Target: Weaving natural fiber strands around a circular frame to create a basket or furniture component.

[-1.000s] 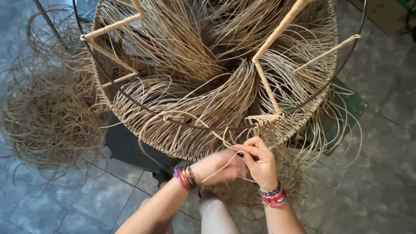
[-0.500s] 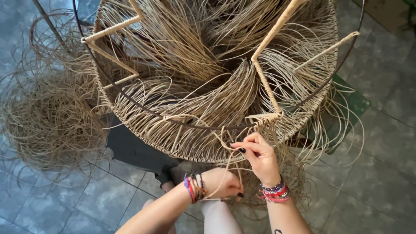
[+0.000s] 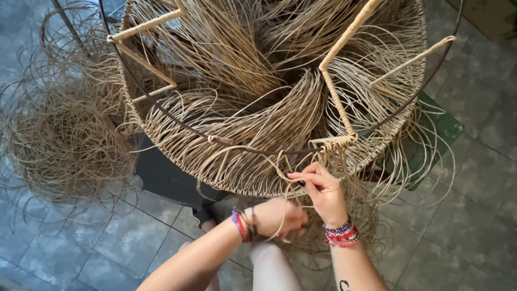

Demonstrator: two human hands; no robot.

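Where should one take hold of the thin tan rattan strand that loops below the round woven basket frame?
Pinch the thin tan rattan strand on its free arch beside the right hand, coming from below: there it hangs clear of the round woven basket frame, while higher up it seems woven in.

Grey stone-look floor tiles (image 3: 70,253) underfoot, mottled blue-grey, laid on the diagonal with pale grout lines. Soft, even daylight across the floor, no hard shadows. At left on the tiles, a loose tangled heap of tan fibre (image 3: 59,140), strands curling outward over the floor. Near centre, a dark charcoal stool (image 3: 167,178), mostly covered from above. At right, a green painted piece (image 3: 439,129) flat on the tiles, partly hidden. In the top right corner, the edge of a brown cardboard box (image 3: 487,16).
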